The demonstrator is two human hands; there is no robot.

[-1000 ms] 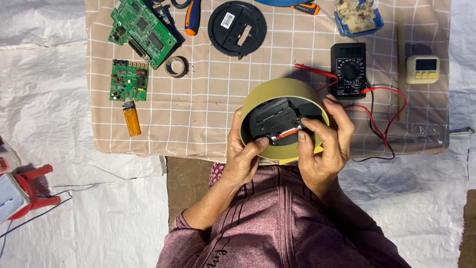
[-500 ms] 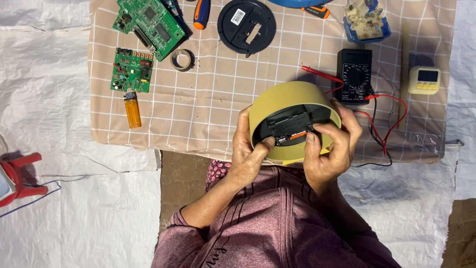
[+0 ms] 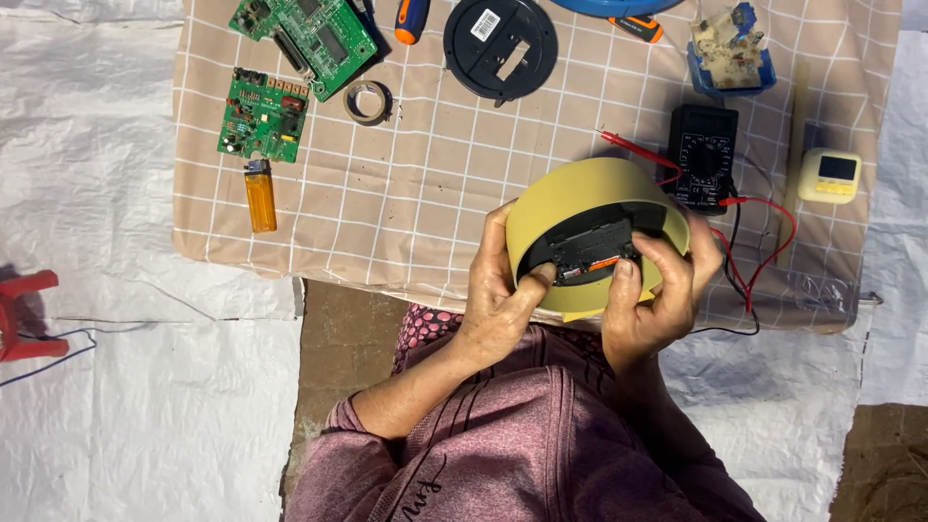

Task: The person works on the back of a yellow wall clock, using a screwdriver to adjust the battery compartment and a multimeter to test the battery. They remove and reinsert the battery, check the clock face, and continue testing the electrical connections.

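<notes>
I hold a round yellow-beige casing (image 3: pixel 580 193) with a black inner part (image 3: pixel 592 247) up over the front edge of the checked cloth (image 3: pixel 435 184). My left hand (image 3: pixel 503 300) grips its left rim, thumb pressed into the black interior. My right hand (image 3: pixel 657 295) grips the right rim, thumb on the black part beside a small orange piece (image 3: pixel 604 263). Both hands are closed on the casing.
On the cloth lie two green circuit boards (image 3: pixel 309 34) (image 3: pixel 261 114), an orange lighter (image 3: pixel 259 196), a tape ring (image 3: pixel 368 101), a black round cover (image 3: pixel 500 48), a black multimeter (image 3: pixel 703 155) with red leads (image 3: pixel 764 246), and a small pale-yellow device (image 3: pixel 829 175). A red object (image 3: pixel 24 314) sits far left.
The view has shifted slightly, so the cloth and objects sit a bit further right. My hands keep the casing, with thumbs pressed a little deeper into the black interior.
</notes>
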